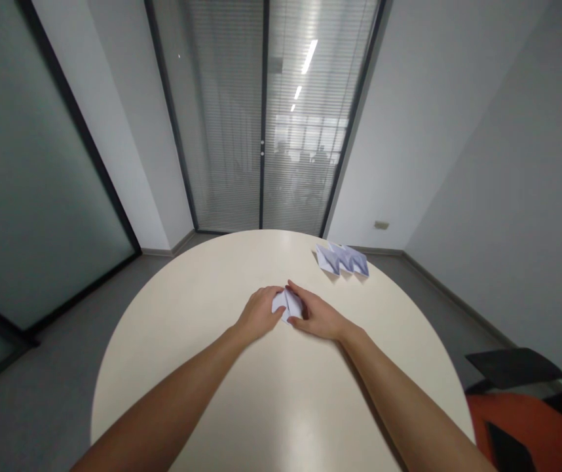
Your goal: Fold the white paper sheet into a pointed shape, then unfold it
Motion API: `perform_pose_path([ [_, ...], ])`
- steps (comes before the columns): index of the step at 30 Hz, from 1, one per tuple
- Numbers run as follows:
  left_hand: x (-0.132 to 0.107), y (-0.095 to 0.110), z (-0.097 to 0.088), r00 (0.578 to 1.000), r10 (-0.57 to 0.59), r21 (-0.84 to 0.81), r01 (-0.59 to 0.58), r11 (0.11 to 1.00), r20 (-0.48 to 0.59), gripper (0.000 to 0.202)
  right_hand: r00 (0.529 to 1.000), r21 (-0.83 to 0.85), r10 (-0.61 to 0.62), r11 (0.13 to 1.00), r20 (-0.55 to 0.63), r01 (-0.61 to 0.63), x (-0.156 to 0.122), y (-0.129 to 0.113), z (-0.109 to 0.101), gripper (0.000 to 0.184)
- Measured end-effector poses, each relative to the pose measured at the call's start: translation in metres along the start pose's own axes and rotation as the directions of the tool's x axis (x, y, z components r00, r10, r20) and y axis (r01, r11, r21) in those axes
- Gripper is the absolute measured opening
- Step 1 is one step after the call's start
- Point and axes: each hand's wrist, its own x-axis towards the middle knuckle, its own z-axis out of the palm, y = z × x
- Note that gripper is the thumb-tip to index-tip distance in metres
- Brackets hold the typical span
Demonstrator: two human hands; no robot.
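Note:
Between my two hands is a small piece of folded white paper (287,304), with a crease or gap running down its middle. My left hand (260,312) grips its left side, thumb on the near face and fingers at the far edge. On the other side, my right hand (318,313) is curled around the right edge, thumb low and index finger at the top. Parts of the paper are hidden by my fingers. The hands are just above or resting on the round table (202,288); I cannot tell which.
Several folded white paper pieces (342,259) stand in an overlapping row near the table's far right edge. A chair with an orange seat (526,426) and black armrests is at the lower right. Glass panels with blinds (261,118) stand beyond the table.

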Motion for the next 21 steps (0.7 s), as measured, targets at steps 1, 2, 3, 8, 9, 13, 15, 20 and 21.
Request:
perform_pose_path([
  [1,0.001,-0.001,0.000,1.000,-0.027,-0.075,0.026,0.997,-0.015,0.041,1.000,0.031,0.013,0.999,-0.018,-0.012,0.000,-0.001,0.000,0.093],
  [2,0.002,-0.001,0.000,0.998,-0.060,-0.163,0.056,0.985,-0.022,0.042,0.999,0.060,0.028,0.998,-0.037,-0.026,0.001,-0.001,0.001,0.094],
  [3,0.003,-0.001,0.001,0.995,-0.096,-0.253,0.088,0.964,-0.020,0.043,0.997,0.086,0.048,0.995,-0.060,-0.043,0.001,-0.001,0.002,0.093],
  [8,0.006,0.006,0.001,0.984,-0.175,-0.467,0.143,0.873,-0.024,0.041,0.981,0.149,0.119,0.984,-0.153,-0.096,0.006,-0.002,0.001,0.065],
  [9,0.006,0.008,0.000,0.986,-0.161,-0.468,0.126,0.875,-0.034,0.038,0.979,0.157,0.116,0.984,-0.169,-0.089,0.007,-0.003,-0.001,0.060],
  [13,0.005,0.018,-0.007,0.995,-0.082,-0.417,0.050,0.908,-0.060,0.024,0.970,0.209,0.084,0.977,-0.228,-0.036,0.008,-0.009,-0.005,0.036],
  [15,0.004,0.022,-0.011,0.996,-0.043,-0.369,0.012,0.929,-0.075,0.017,0.963,0.195,0.064,0.981,-0.260,-0.013,0.009,-0.013,-0.006,0.026],
  [20,0.001,0.030,-0.018,0.987,0.055,-0.238,-0.090,0.967,-0.149,0.017,0.952,0.135,0.020,0.991,-0.305,0.022,0.008,-0.019,-0.008,0.022],
  [21,0.000,0.031,-0.019,0.986,0.066,-0.222,-0.100,0.970,-0.156,0.018,0.952,0.136,0.021,0.991,-0.306,0.022,0.008,-0.020,-0.008,0.022],
])
